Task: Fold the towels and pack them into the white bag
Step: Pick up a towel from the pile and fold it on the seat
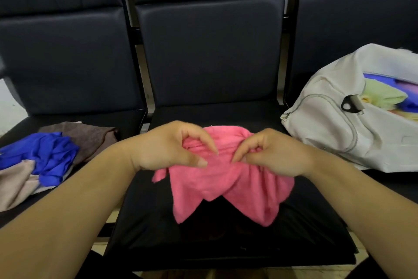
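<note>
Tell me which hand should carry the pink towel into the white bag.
Right, probably. Both hands pinch the pink terry towel, but the right hand is nearer the open white fabric bag; the left hand would reach across.

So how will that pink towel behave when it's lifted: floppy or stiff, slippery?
Probably very floppy: the pink towel droops in loose pointed folds below where the left hand and right hand pinch it. Likely light, since fingertip pinches seem enough to hold it. Its fuzzy nap suggests it won't slip easily.

Bare seat [210,57] behind pink towel [217,186]
</note>
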`<control>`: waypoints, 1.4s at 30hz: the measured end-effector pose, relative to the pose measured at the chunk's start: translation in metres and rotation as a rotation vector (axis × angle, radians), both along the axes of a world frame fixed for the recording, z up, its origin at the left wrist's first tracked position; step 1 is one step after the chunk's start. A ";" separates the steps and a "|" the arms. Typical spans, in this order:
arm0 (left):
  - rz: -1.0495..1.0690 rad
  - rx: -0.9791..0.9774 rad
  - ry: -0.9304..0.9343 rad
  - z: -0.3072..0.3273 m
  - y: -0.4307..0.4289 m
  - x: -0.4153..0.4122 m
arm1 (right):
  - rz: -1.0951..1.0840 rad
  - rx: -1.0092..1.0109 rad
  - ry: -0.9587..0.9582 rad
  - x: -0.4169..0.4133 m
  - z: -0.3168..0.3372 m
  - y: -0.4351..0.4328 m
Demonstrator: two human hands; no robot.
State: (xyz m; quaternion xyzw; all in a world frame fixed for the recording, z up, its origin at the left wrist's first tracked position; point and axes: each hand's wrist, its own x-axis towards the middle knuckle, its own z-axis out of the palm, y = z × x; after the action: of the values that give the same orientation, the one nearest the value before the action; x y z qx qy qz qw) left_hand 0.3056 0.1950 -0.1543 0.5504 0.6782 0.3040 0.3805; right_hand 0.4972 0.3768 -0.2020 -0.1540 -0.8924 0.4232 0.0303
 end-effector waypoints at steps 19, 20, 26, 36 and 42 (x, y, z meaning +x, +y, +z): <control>0.115 0.172 -0.256 -0.015 0.013 -0.006 | 0.152 0.102 -0.145 0.002 0.010 -0.001; 0.035 0.139 -0.175 -0.011 0.011 -0.004 | 0.134 0.111 -0.131 0.002 0.010 0.003; -0.280 -0.335 0.326 -0.009 0.005 0.003 | -0.051 -0.109 0.146 0.005 0.010 0.007; 0.304 0.148 -0.111 -0.017 0.015 0.000 | 0.040 -0.294 0.279 0.004 0.016 -0.005; 0.237 0.262 -0.107 -0.008 0.014 0.006 | 0.161 0.112 -0.060 -0.001 0.013 0.001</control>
State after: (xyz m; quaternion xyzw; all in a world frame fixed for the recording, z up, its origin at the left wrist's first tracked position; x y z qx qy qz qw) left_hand 0.3119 0.2090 -0.1627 0.4945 0.6716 0.4614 0.3026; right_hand 0.4961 0.3774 -0.1895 -0.0924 -0.9247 0.3687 -0.0219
